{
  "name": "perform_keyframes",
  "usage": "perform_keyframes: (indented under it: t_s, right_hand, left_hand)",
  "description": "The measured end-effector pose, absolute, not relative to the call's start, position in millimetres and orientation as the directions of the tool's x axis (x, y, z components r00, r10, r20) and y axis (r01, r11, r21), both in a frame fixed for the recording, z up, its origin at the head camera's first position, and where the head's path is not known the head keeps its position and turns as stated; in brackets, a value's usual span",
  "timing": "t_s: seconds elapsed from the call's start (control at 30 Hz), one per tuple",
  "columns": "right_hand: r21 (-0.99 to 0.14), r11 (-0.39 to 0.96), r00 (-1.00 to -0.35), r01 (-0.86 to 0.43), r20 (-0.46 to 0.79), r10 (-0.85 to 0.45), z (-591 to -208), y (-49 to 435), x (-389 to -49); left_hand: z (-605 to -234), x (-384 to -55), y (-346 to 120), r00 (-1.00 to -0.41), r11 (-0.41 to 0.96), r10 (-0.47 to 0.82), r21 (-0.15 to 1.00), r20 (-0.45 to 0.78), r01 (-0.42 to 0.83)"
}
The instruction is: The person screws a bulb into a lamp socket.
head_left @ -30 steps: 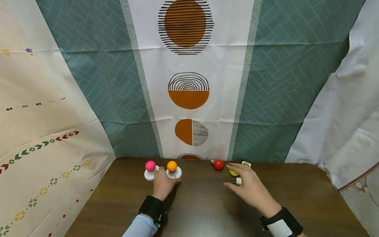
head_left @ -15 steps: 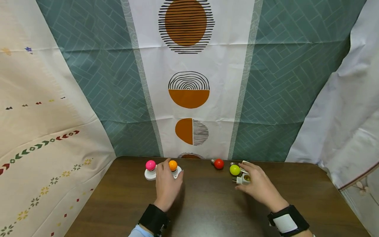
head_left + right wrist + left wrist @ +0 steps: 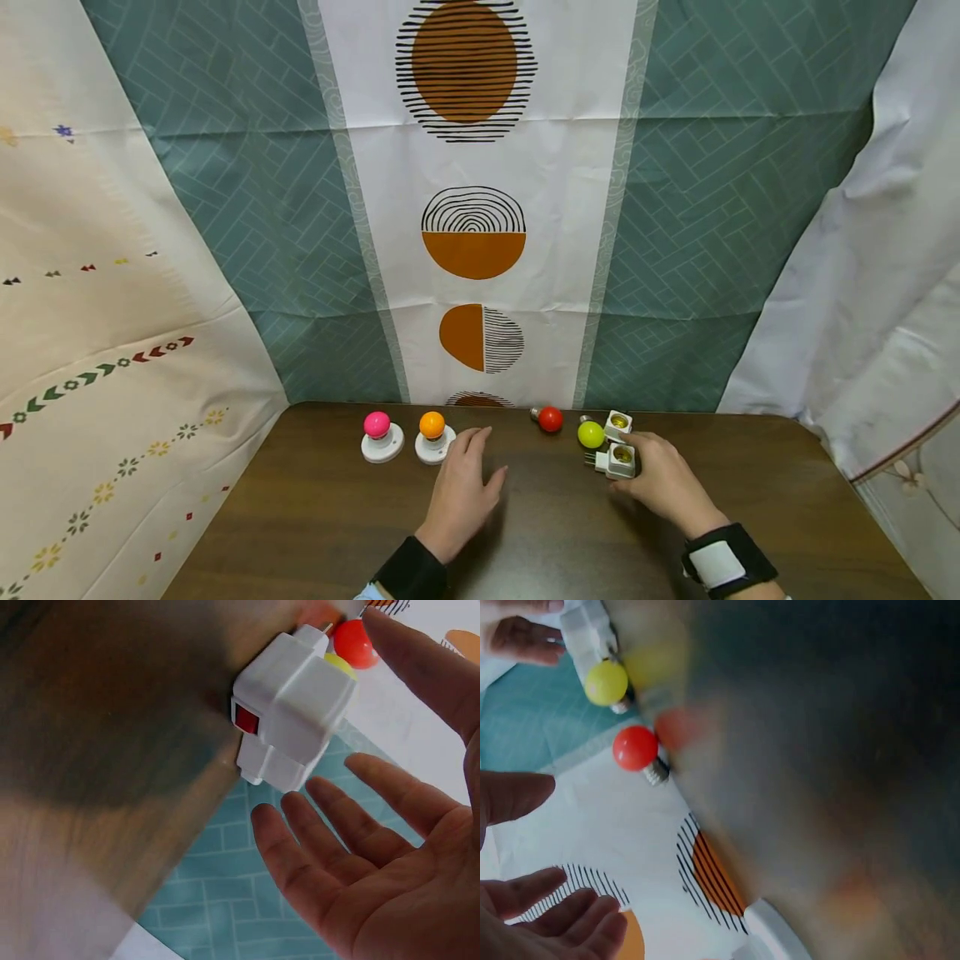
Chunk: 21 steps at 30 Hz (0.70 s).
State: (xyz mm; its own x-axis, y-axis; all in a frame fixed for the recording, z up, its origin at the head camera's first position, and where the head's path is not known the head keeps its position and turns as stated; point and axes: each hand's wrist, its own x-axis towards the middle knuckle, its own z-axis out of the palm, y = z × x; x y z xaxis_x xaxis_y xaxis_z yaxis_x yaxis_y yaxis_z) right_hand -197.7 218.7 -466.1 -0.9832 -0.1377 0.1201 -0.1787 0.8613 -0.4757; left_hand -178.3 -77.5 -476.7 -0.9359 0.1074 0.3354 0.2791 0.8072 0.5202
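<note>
My left hand (image 3: 463, 498) hovers over the table just right of the orange bulb (image 3: 432, 425), fingers loosely spread and holding nothing. That bulb stands upright in a round white lamp holder (image 3: 435, 448). Beside it, a pink bulb (image 3: 377, 424) stands in a matching holder (image 3: 382, 447). My right hand (image 3: 670, 483) is at the right side of a white plug-in bulb socket (image 3: 617, 461), its fingers parted around that side. The right wrist view shows a red switch (image 3: 246, 718) on this socket and a gap between it and the fingers. Behind it lies a second white socket (image 3: 618, 425).
A yellow-green bulb (image 3: 591, 434) lies left of the sockets, and a red bulb (image 3: 551, 419) lies farther left, near the back edge. The brown table (image 3: 540, 533) ends at a hanging patterned cloth (image 3: 480, 292) behind.
My left hand has moved right, away from the two lamp holders, uncovering them. My right hand has drawn back to the right, revealing both sockets and the yellow-green bulb. The nearer socket has shifted right.
</note>
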Motion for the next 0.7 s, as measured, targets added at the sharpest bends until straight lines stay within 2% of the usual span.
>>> perform_keyframes:
  t_s: [0.17,0.33,0.7]
  right_hand:
    - [-0.485,0.864,-0.990,-0.139,0.083,-0.113,-475,220,-203]
    - [-0.477,0.870,-0.992,-0.123,0.060,-0.107,-483,222,-207]
    - [-0.494,0.864,-0.996,-0.094,0.049,-0.080,-487,220,-209]
  left_hand:
    - [-483,-176,-72,-0.956,0.813,0.163,0.516,0.243,0.269]
    - [-489,-177,-70,-0.956,0.830,0.189,0.483,0.227,0.278]
    - [-495,-188,-76,-0.976,0.845,0.189,0.488,0.111,0.220]
